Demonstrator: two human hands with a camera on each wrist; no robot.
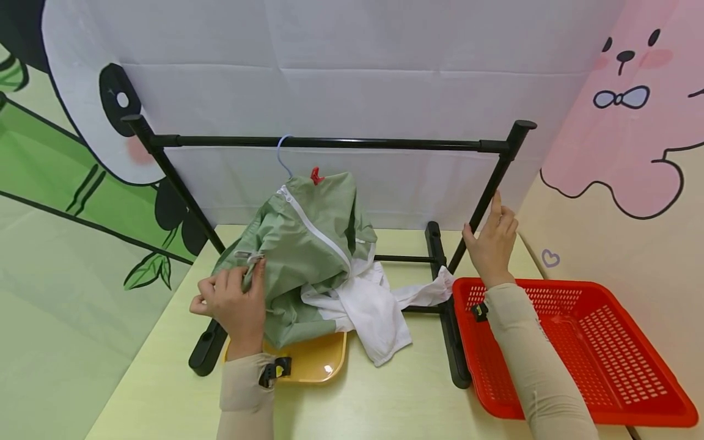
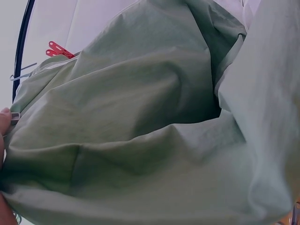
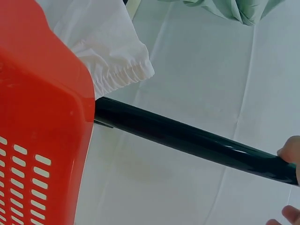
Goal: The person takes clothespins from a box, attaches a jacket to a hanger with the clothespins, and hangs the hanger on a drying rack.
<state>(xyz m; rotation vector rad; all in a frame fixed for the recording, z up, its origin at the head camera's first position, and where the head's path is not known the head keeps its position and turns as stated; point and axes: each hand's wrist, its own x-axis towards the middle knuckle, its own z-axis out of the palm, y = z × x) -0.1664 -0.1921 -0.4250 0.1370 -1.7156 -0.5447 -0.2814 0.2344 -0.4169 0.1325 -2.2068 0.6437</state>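
A pale green jacket [image 1: 308, 226] with a white zipper and white lower parts hangs askew from a light blue hanger [image 1: 283, 156]. At its left edge my left hand [image 1: 233, 302] pinches the green cloth, beside a small grey clip [image 2: 15, 118]. A red clip [image 1: 316, 176] sits at the jacket's top. My right hand [image 1: 493, 244] touches the slanted black post of the clothes rack [image 1: 330, 143], its index finger straight. In the right wrist view the thumb [image 3: 289, 151] rests on that post while other fingertips stand apart from it. Cloth folds fill most of the left wrist view.
A red perforated basket [image 1: 596, 287] stands at the right, beneath my right forearm. Partly under the jacket sits a yellow tray [image 1: 316, 366]. The rack's black feet [image 1: 206, 351] stand on the pale table [image 1: 407, 397]; a white sleeve [image 1: 426, 293] reaches the basket's rim.
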